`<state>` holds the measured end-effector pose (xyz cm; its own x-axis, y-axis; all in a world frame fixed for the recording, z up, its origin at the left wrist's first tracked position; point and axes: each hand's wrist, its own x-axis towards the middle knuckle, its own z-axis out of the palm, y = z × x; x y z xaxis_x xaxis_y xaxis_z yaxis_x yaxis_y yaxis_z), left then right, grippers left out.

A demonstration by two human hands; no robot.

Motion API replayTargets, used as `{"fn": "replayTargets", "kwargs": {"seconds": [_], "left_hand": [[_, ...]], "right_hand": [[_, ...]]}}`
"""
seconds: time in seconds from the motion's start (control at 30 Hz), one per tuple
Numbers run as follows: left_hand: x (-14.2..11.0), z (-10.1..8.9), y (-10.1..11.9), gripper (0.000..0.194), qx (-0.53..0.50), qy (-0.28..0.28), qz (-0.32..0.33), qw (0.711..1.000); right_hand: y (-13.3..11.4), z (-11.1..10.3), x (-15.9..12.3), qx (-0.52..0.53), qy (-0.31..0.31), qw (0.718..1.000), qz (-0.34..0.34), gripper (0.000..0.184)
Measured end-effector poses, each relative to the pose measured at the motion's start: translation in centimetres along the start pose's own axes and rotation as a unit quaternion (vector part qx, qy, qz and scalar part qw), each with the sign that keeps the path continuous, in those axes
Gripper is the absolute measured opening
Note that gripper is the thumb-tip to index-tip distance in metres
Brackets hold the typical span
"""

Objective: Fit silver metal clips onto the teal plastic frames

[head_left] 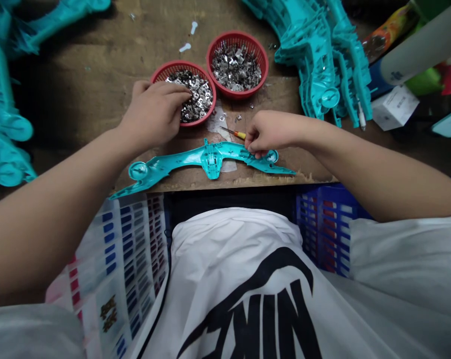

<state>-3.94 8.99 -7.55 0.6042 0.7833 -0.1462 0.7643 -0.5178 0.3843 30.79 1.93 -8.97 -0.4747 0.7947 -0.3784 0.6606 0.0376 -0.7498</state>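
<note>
A white shirt (pixel 225 279) shows a black Nike swoosh and large letters, cut off at the bottom edge. A small white box (pixel 395 107) carries print too small to read. The hands are apart. The left hand (pixel 154 112) rests on small metal clips (pixel 199 97) in a red basket (pixel 176 67), its fingertips hidden among them. The right hand (pixel 270 133) pinches the teal plastic frame (pixel 210 159), which lies on the wooden bench (pixel 79 85) between and below both hands. A yellow-handled screwdriver (pixel 235 133) meets the right hand; whether it is gripped is hard to tell.
</note>
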Motion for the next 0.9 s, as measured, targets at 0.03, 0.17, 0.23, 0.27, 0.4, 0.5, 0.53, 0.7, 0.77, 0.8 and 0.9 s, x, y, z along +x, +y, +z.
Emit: {"fn": "replayTargets", "kwargs": {"seconds": [0.03,0.17,0.23,0.27,0.4,0.5,0.53,0.7,0.77,0.8,0.9], "left_hand": [[0.1,0.0,0.0,0.060,0.004,0.000,0.003,1.000],[0.3,-0.1,0.1,0.067,0.020,0.011,0.025,0.999],[0.4,-0.2,0.0,0.064,-0.003,0.031,0.027,0.999],[0.5,-0.2,0.0,0.062,-0.023,0.046,0.025,0.998],[1.1,0.6,-0.9,0.047,-0.130,0.151,-0.015,0.980],[1.8,1.7,-1.9,0.041,-0.209,0.209,-0.044,0.954],[1.9,2.0,-2.2,0.043,-0.225,0.210,-0.040,0.950],[2.0,2.7,-2.9,0.063,-0.288,0.178,0.041,0.940],[2.4,2.8,-2.9,0.064,-0.330,0.197,0.058,0.921],[2.6,3.0,-3.0,0.063,-0.350,0.209,0.064,0.911],[3.4,3.3,-2.7,0.059,-0.400,0.232,0.086,0.882]], "right_hand": [[-1.0,-0.3,-0.3,-0.021,-0.028,0.999,0.018,0.036],[-6.2,-0.9,-1.8,-0.167,-0.080,0.975,0.120,0.009],[-8.2,-0.6,-2.5,-0.244,-0.070,0.960,0.114,0.012],[-8.9,-0.3,-2.8,-0.273,-0.064,0.955,0.102,0.018],[-9.4,0.6,-3.0,-0.319,-0.063,0.944,0.064,0.031],[-9.3,0.4,-2.8,-0.324,-0.086,0.941,0.050,0.033],[-9.3,0.3,-2.8,-0.328,-0.095,0.938,0.051,0.033],[-10.6,0.8,-3.1,-0.370,-0.110,0.920,0.076,0.029],[-11.2,1.5,-3.4,-0.394,-0.118,0.908,0.082,0.033],[-11.5,1.6,-3.6,-0.405,-0.124,0.902,0.086,0.036],[-12.4,1.1,-4.1,-0.428,-0.124,0.891,0.086,0.036]]}}
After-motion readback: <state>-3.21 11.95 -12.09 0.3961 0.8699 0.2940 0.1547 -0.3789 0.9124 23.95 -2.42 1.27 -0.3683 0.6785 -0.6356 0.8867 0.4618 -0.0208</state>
